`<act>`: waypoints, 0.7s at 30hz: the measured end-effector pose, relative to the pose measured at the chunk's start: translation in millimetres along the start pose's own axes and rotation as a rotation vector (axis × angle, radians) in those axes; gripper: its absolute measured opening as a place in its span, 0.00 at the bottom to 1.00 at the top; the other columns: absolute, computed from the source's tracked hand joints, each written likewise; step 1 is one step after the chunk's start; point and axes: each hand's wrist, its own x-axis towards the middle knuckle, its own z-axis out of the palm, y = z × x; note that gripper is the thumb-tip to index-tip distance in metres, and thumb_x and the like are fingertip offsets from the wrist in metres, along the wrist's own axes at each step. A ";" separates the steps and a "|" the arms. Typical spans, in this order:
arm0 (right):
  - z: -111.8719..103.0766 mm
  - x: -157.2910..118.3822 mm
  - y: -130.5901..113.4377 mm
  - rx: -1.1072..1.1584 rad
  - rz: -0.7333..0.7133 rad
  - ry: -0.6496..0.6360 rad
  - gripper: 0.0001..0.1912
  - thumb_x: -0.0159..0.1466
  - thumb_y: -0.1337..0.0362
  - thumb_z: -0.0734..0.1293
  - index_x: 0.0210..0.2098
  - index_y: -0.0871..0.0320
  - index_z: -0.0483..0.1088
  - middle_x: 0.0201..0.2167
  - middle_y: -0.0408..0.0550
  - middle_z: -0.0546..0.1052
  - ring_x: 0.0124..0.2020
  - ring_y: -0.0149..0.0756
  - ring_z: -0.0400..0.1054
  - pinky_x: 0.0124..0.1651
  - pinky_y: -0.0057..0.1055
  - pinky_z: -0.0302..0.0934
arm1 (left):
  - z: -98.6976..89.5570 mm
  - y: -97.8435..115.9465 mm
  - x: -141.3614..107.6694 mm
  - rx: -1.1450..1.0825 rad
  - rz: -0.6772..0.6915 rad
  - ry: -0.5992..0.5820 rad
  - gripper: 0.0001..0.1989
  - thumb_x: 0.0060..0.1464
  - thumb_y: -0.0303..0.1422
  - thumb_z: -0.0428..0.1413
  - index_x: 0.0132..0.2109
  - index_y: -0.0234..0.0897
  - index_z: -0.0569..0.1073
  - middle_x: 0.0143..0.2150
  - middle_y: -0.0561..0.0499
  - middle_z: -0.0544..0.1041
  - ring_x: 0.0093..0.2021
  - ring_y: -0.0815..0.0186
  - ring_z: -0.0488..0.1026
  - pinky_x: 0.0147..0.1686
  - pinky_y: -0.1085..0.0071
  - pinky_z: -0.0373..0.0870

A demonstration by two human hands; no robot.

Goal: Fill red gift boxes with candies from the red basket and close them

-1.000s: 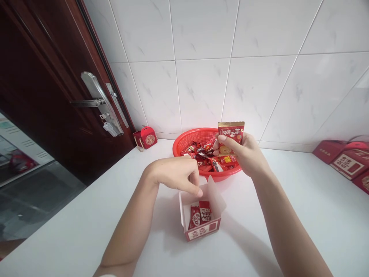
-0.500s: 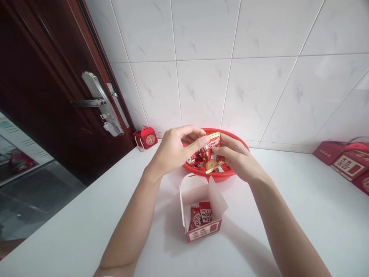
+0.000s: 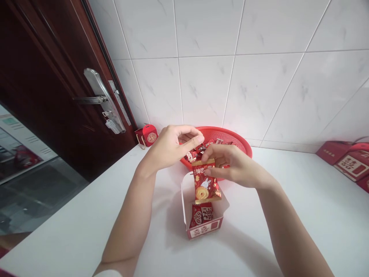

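My right hand (image 3: 233, 165) pinches the top of a red and gold snack packet (image 3: 205, 184) with a rabbit printed on it. The packet hangs over an open red and white box (image 3: 203, 231), where two small red packets (image 3: 201, 214) lie. My left hand (image 3: 178, 146) is curled at the left edge of a red basket (image 3: 245, 146), its thumb and fingers close together; whether anything small is between them is hidden. Several red wrapped sweets (image 3: 191, 156) lie in the basket.
A small red box with a cord handle (image 3: 147, 135) stands against the tiled wall at the back left. Larger red boxes (image 3: 346, 159) are at the right edge. A dark door (image 3: 57, 77) with a metal handle is at the left.
The packet has left my left hand and moved down and towards me in my right hand, from the basket to over the open box. My left hand has stayed near the basket.
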 end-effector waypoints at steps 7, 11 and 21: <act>25.9 3.5 -6.1 -0.409 0.098 -0.443 0.06 0.62 0.74 0.67 0.35 0.59 0.75 0.32 0.43 0.78 0.30 0.29 0.69 0.29 0.25 0.57 | -0.5 -2.3 -1.1 0.026 0.014 -0.013 0.12 0.60 0.40 0.60 0.38 0.35 0.81 0.37 0.51 0.83 0.39 0.64 0.79 0.43 0.72 0.74; 30.3 3.9 -3.0 -0.668 0.125 -0.430 0.09 0.65 0.73 0.63 0.36 0.60 0.75 0.32 0.47 0.77 0.31 0.33 0.67 0.29 0.28 0.52 | -0.4 -2.1 -1.5 0.026 0.009 -0.030 0.11 0.60 0.39 0.59 0.39 0.36 0.81 0.38 0.51 0.83 0.39 0.65 0.79 0.44 0.72 0.74; 1.3 -13.0 -11.7 -0.670 0.207 -0.121 0.07 0.61 0.71 0.66 0.37 0.56 0.75 0.37 0.45 0.79 0.36 0.35 0.72 0.30 0.27 0.57 | -7.1 4.3 -7.7 0.302 -0.133 -0.482 0.12 0.61 0.38 0.54 0.36 0.41 0.80 0.35 0.55 0.81 0.34 0.66 0.76 0.30 0.73 0.65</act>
